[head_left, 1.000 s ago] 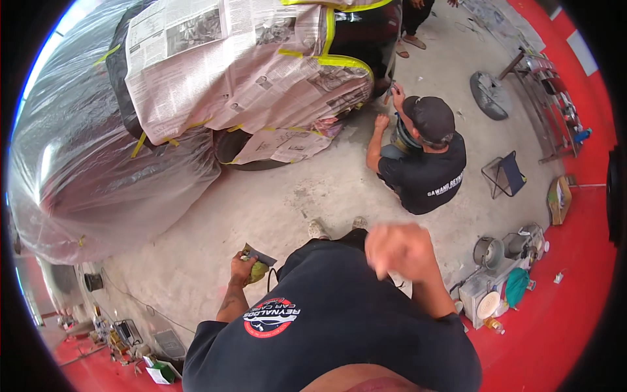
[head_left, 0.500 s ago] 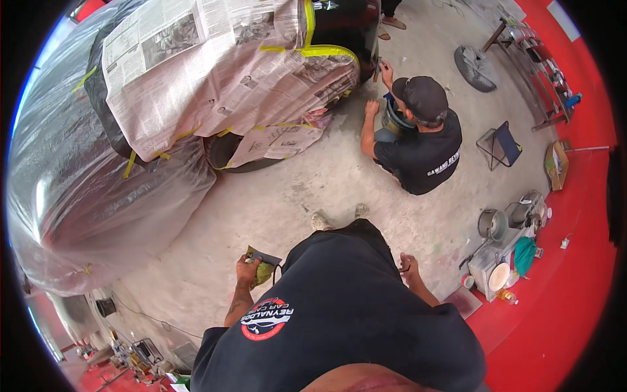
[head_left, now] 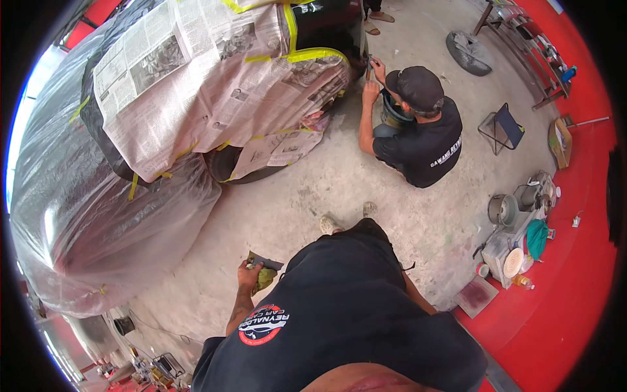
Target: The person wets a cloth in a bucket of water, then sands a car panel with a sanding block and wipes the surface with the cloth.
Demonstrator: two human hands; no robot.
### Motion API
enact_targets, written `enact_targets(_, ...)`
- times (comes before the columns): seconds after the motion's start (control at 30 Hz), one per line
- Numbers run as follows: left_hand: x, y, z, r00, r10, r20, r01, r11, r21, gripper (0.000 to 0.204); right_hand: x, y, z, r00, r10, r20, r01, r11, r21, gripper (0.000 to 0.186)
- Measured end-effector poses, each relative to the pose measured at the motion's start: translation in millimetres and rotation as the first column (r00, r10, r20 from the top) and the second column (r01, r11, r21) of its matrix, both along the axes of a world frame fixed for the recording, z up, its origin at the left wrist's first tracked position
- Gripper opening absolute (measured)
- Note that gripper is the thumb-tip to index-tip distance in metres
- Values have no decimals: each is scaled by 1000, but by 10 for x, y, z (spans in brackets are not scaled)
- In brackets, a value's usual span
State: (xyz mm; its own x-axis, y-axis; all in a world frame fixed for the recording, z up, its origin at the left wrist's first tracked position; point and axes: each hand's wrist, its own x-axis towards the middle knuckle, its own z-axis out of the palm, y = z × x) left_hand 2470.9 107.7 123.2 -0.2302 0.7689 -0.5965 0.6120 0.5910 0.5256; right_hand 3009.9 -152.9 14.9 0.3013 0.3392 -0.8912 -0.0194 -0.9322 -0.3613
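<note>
My left hand point(head_left: 246, 276) is closed on a dark grey sheet point(head_left: 268, 260), like sandpaper, and a yellow-green pad point(head_left: 265, 279), held out beside my dark shirt point(head_left: 353, 313). My right hand is hidden behind the shirt and shorts, with only the forearm showing. Ahead of me a co-worker in black cap and shirt point(head_left: 436, 150) crouches over a bucket point(head_left: 396, 114), both hands raised at the dark lower panel of a car point(head_left: 358, 46), holding a small object I cannot make out. Newspaper point(head_left: 183, 85) and yellow tape cover the car body.
Clear plastic point(head_left: 98, 222) drapes the car at left. A folding stool point(head_left: 501, 125), tire point(head_left: 469, 62) and metal rack point(head_left: 542, 59) stand at right, with pots point(head_left: 503, 210) and containers along the red floor edge point(head_left: 562, 294). Another person's feet point(head_left: 372, 26) show at top. A cord lies lower left.
My right hand has dropped from raised in front of me to out of sight. My view has shifted slightly. The co-worker's lower hand has moved up toward the panel.
</note>
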Motion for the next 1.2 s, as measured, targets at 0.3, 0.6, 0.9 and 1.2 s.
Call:
enact_targets(0.3, 80, 11, 219, 992, -83, -90, 86, 996, 28, 63, -16, 119, -2, 999, 47, -25, -46, 999, 29, 65)
enact_targets(0.6, 657, 199, 790, 993, -101, 65, 93, 989, 116, 49, 68, 202, -5, 996, 90, -29, -87, 992, 86, 60)
enact_targets(0.9, 2409, 1335, 1513, 882, -471, -10, 445, 826, 346, 50, 1016, 2024, 1316, 829, -451, 330, 19, 613, 790, 25)
enact_targets(1.2, 3980, 1521, 2194, 673, -677, 299, 549, 728, 411, 45, 496, 3125, 2872, 957, 50, 287, -292, 171, 941, 20)
